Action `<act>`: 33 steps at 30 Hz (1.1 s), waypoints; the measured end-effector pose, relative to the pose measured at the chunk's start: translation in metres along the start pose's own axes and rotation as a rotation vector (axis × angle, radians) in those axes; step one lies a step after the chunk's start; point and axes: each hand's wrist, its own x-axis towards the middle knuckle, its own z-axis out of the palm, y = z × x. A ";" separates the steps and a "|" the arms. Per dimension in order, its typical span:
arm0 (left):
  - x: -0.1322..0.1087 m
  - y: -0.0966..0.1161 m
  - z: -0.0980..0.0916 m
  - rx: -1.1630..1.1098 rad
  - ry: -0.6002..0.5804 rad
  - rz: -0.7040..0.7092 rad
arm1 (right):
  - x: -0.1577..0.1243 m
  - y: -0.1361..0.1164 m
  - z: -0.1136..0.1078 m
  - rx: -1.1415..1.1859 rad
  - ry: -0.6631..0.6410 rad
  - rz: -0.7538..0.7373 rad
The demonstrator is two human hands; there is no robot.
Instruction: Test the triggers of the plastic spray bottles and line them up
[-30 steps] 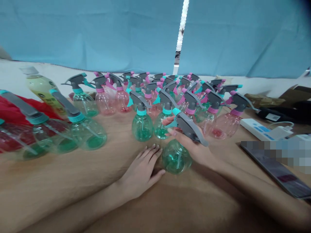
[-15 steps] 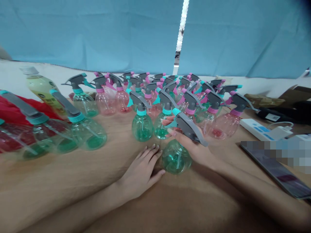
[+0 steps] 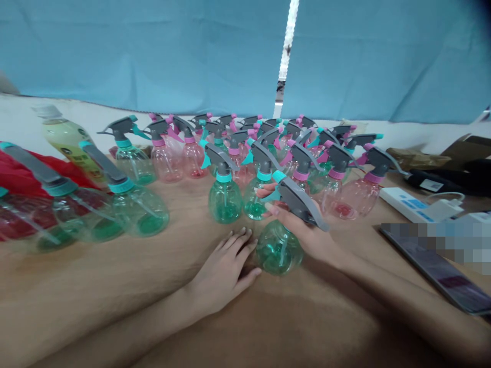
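Observation:
My right hand [image 3: 307,232] is closed around the neck of a green spray bottle [image 3: 279,249] with a grey trigger head and a teal collar; the bottle stands on the wooden table [image 3: 115,286]. My left hand [image 3: 226,268] lies flat on the table just left of that bottle, fingers stretched out and together, holding nothing. Directly behind stand two more green spray bottles [image 3: 225,197], and beyond them a crowd of several pink and green spray bottles [image 3: 303,153].
At the left stand two large green spray bottles [image 3: 134,204] before a red cloth [image 3: 23,179], with a yellowish drink bottle [image 3: 67,140] behind. On the right lie a white power strip [image 3: 406,202], a dark flat device [image 3: 441,271] and cardboard [image 3: 466,145]. A blue curtain hangs behind.

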 end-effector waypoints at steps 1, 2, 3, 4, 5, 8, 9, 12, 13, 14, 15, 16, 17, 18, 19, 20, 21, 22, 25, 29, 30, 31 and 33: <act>0.000 0.000 0.000 0.001 -0.001 -0.002 | 0.000 0.000 0.000 -0.003 0.004 -0.003; 0.000 0.000 0.000 0.001 -0.003 -0.003 | 0.000 0.000 0.000 -0.003 0.006 -0.003; 0.000 0.000 0.000 0.001 -0.004 -0.004 | 0.000 0.001 0.000 0.003 0.008 -0.004; 0.000 0.000 0.000 0.002 -0.007 -0.004 | 0.000 0.001 0.000 0.011 0.009 -0.007; 0.000 0.000 0.000 0.004 -0.009 -0.003 | 0.000 0.001 0.000 0.020 0.009 -0.010; 0.000 0.000 0.000 0.004 -0.009 -0.005 | 0.000 0.002 0.000 0.019 0.007 -0.015; 0.000 0.000 0.000 0.000 -0.004 -0.005 | 0.000 0.002 0.000 0.010 0.008 -0.013; 0.000 0.000 0.000 -0.017 0.014 0.003 | 0.000 0.002 0.000 -0.014 0.013 -0.008; 0.000 0.000 0.000 -0.022 0.021 0.004 | 0.000 0.002 0.000 -0.021 0.013 -0.003; 0.000 0.000 0.000 -0.024 0.024 0.005 | 0.000 0.002 0.000 -0.023 0.010 0.005; -0.001 0.000 0.000 -0.024 0.026 0.004 | 0.000 0.003 -0.001 -0.021 0.003 0.016; -0.001 0.000 0.000 -0.020 0.026 0.004 | 0.000 0.003 -0.001 -0.018 -0.004 0.026; -0.001 0.000 0.000 -0.015 0.025 0.006 | 0.000 0.003 -0.001 -0.012 -0.010 0.030; -0.001 0.000 0.000 -0.009 0.021 0.008 | 0.000 0.003 -0.001 -0.004 -0.013 0.030; -0.001 0.000 0.000 -0.004 0.019 0.009 | 0.000 0.003 -0.001 0.002 -0.016 0.028; 0.000 0.000 0.000 -0.003 0.019 0.008 | 0.000 0.003 -0.002 0.000 -0.016 0.024; 0.000 0.000 0.000 -0.005 0.021 0.006 | 0.000 0.003 -0.002 -0.006 -0.016 0.022; 0.000 0.000 0.000 -0.011 0.023 0.003 | 0.000 0.003 -0.002 -0.016 -0.014 0.024; 0.000 0.000 0.000 -0.028 0.031 0.000 | -0.001 0.002 -0.002 -0.037 -0.012 0.033; -0.001 0.000 0.001 -0.032 0.034 -0.002 | -0.001 -0.001 -0.002 -0.050 -0.011 0.052; -0.001 0.000 0.001 -0.031 0.034 -0.002 | -0.001 -0.003 -0.002 -0.063 -0.008 0.058; -0.001 0.000 0.001 -0.029 0.033 -0.001 | -0.001 -0.004 -0.001 -0.077 -0.007 0.065; -0.001 0.000 0.001 -0.018 0.027 0.001 | -0.001 -0.007 -0.001 -0.087 -0.009 0.072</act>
